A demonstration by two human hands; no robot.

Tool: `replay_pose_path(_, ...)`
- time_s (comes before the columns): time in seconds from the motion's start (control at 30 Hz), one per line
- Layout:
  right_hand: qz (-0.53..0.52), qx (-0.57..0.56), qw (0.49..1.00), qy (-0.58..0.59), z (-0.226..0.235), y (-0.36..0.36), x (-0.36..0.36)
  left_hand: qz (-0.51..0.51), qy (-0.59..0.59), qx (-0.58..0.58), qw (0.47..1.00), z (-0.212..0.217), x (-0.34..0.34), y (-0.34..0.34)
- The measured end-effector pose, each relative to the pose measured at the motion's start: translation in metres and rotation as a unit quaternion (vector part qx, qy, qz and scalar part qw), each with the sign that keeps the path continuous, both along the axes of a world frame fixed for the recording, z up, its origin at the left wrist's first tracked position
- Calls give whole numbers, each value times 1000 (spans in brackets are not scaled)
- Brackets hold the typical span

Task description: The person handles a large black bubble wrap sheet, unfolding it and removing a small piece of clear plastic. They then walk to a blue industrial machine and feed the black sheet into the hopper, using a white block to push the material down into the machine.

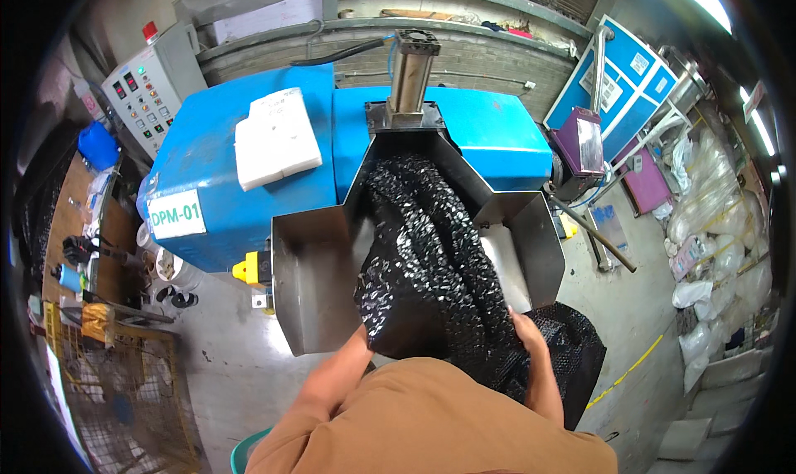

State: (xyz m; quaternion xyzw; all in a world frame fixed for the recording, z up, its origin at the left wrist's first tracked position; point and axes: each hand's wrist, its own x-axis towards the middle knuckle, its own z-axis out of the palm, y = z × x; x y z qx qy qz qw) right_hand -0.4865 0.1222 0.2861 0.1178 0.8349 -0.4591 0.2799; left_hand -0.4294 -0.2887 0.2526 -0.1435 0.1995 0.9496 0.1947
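A long bunched sheet of shiny black textured plastic film (414,250) runs from the metal feed hopper (311,263) toward my body. Its far end lies inside the hopper's narrow throat, below an upright metal cylinder (410,80). My right hand (526,329) grips the film's right edge, thumb on top. More black film (572,350) hangs down beyond that wrist. At the film's lower left edge is my left hand (361,340); its fingers are hidden behind the film.
The hopper joins a large blue machine (240,134) with a folded white bag (278,138) on top. A grey control cabinet (149,89) stands at the far left. Clear plastic sacks (713,200) are piled at right. A metal bar (609,246) sticks out right of the hopper.
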Motion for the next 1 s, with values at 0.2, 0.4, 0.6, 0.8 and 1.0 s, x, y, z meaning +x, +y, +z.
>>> replay_pose_path(0.2,16,-58,998,-16,-43,-2,32,-21,-52,-36,998,-22,8,14)
replay_pose_path(0.4,-53,-96,971,-210,-68,9,9,-34,-82,-73,993,-21,3,18)
replay_pose_path(0.6,2,-207,927,-313,-110,58,-6,-49,-116,-108,986,-26,8,24)
replay_pose_path(0.8,87,23,956,-279,-76,30,-11,-62,-150,-152,975,-36,39,7)
replay_pose_path(1.0,91,-31,961,-261,-91,14,5,-53,-157,-155,974,-30,81,12)
